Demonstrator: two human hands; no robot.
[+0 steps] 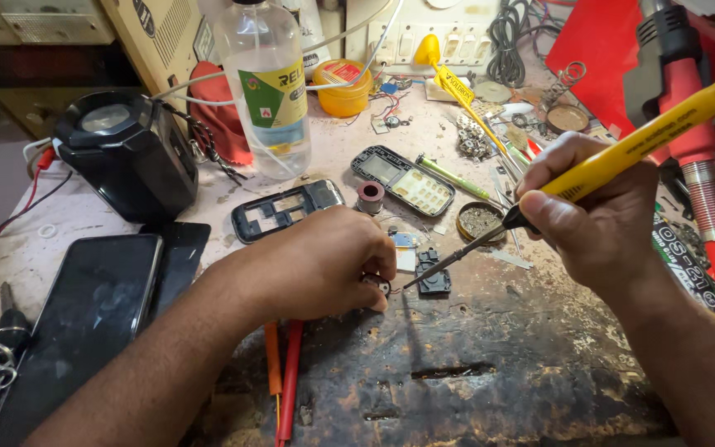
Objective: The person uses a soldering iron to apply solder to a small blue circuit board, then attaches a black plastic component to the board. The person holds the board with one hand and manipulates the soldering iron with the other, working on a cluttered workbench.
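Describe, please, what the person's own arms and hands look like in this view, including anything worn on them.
Both forearms are bare up to the frame's edge: no sleeves, gloves, watch or bracelet show. The left hand and right hand wear no rings on the fingers that are visible. Nails look short and unpainted. No cables, straps or markings lie on either arm.
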